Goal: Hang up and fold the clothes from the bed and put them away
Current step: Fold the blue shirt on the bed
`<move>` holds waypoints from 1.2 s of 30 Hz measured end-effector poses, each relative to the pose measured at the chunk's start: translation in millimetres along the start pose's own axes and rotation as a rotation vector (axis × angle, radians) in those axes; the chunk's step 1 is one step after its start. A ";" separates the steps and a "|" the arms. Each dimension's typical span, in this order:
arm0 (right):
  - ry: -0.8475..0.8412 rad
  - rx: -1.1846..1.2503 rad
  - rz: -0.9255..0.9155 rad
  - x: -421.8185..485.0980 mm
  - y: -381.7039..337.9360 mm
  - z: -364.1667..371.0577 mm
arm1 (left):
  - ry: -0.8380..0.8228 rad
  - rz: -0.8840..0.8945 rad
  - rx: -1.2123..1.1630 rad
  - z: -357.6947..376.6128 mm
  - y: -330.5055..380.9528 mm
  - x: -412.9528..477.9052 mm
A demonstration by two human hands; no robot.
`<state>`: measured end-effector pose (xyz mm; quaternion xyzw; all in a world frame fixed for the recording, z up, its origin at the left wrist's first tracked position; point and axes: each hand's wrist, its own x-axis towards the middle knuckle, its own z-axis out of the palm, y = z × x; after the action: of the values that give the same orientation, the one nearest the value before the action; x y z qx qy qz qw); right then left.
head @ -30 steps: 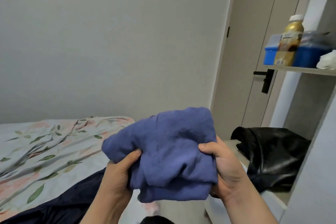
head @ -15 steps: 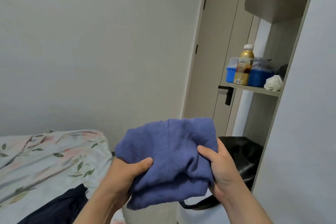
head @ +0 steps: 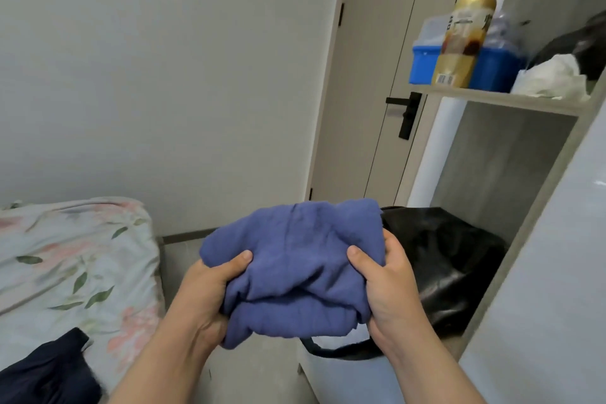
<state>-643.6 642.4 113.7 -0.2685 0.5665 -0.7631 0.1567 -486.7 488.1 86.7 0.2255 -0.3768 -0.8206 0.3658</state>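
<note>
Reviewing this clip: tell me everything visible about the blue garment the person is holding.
The blue garment is soft, matte cloth in a muted purplish blue, folded into a thick, rumpled bundle of several layers; its type cannot be told. It is held in the air, roughly level, in front of the person. The left hand grips its left edge, thumb on top; the right hand grips its right edge the same way. A black bag lies behind it.

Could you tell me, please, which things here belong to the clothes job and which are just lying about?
Job: folded blue garment, gripped by left hand and right hand; dark garment on the bed.
Lying about: bottle, blue boxes and white wad on the shelf; black bag below it.
</note>
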 end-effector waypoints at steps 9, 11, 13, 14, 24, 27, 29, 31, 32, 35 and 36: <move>0.045 -0.031 0.086 185.1 96.0 19.2 | 0.028 0.129 0.100 11.8 -22.5 190.6; 0.053 -0.034 0.098 216.2 94.9 30.5 | 0.050 0.154 0.113 20.6 -14.1 216.8; 0.062 -0.052 0.100 239.9 85.0 39.9 | 0.070 0.163 0.144 31.5 0.1 236.7; 0.061 -0.064 0.098 250.0 76.8 45.0 | 0.075 0.166 0.152 37.3 10.2 243.9; 0.063 -0.152 0.122 316.9 -87.9 79.4 | 0.077 0.262 0.305 132.4 153.8 261.4; 0.070 -0.170 0.164 324.5 -143.6 82.3 | 0.057 0.278 0.352 169.8 193.6 260.8; 0.081 -0.184 0.174 325.6 -174.8 84.2 | 0.057 0.270 0.363 190.9 215.3 257.1; 0.108 -0.203 0.152 324.9 -204.0 84.6 | 0.039 0.253 0.376 211.1 233.4 252.1; 0.118 -0.213 0.137 323.0 -216.9 84.9 | 0.034 0.251 0.377 219.2 241.4 247.9; 0.158 -0.237 0.085 316.5 -250.2 84.6 | -0.017 0.251 0.379 242.6 262.3 238.4; 0.163 -0.244 0.072 314.4 -259.6 84.6 | -0.035 0.255 0.373 249.7 267.9 235.6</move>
<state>-830.6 485.7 451.1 -0.2022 0.6751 -0.7019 0.1034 -681.2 299.7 427.8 0.2256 -0.5537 -0.6875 0.4121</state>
